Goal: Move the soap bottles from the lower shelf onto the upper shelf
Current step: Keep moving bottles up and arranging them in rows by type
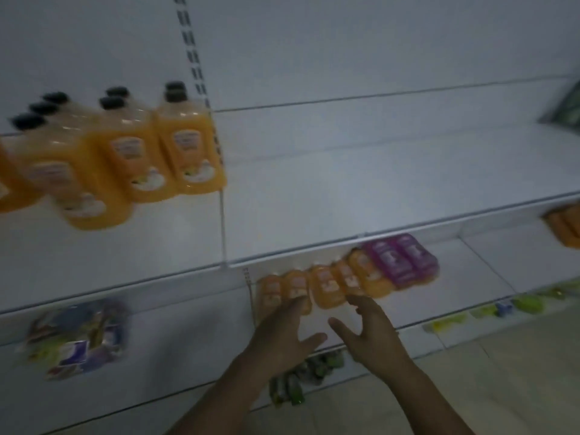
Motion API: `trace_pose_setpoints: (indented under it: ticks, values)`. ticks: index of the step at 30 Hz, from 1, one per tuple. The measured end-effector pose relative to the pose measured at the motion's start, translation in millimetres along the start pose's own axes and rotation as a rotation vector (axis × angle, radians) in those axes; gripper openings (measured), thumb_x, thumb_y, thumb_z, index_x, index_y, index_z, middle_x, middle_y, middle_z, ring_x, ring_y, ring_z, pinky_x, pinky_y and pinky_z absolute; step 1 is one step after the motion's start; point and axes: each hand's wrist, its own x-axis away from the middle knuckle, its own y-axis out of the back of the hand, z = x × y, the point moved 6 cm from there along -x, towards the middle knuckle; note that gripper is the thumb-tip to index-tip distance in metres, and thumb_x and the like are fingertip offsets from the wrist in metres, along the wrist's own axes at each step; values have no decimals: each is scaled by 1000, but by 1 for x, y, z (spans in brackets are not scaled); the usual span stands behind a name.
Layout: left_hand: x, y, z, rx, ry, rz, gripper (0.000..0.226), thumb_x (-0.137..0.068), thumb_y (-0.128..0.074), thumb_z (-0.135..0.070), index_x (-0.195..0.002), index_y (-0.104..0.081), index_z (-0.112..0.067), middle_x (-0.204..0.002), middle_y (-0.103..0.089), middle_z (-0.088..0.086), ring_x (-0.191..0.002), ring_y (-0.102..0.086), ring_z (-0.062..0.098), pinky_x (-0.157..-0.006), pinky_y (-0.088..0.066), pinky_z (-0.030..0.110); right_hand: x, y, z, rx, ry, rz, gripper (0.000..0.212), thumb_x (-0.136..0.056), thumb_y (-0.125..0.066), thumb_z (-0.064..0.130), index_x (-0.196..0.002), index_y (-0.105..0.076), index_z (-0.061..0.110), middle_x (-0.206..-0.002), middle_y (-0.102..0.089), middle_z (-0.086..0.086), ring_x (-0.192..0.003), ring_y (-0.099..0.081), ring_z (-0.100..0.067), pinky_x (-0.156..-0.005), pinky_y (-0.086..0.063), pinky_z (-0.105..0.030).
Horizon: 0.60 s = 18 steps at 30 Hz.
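A blurred colourful packet (78, 337) lies lower left — green sachets (301, 375) sit below.

Orange soap bottles (131, 158) with black caps (175, 91) stand out against white shelving (345, 189). Lower down are more orange bottles (326, 287), 2 purple bottles (401, 262) (labels with pale print, blurred) and green packets (298, 381).

Orange, purple soap bottles (326, 285) rowed on lower shelf (470, 277).
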Motion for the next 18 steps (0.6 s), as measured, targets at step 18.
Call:
trace_pose_setpoints:
  ticks: [18]
  values:
    - [-290, -166, -70, 625, 390, -13, 53, -98, -65, -39, -145, -54, -19, -138, -60, -2, -121, -60, 21, -96, -46, 28, -201, 43, -237, 83, -379, -134, 103, -73, -78, 66, -150, -30, 16, -142, -45, -17, -127, -54, -42, -100, -50, -54]
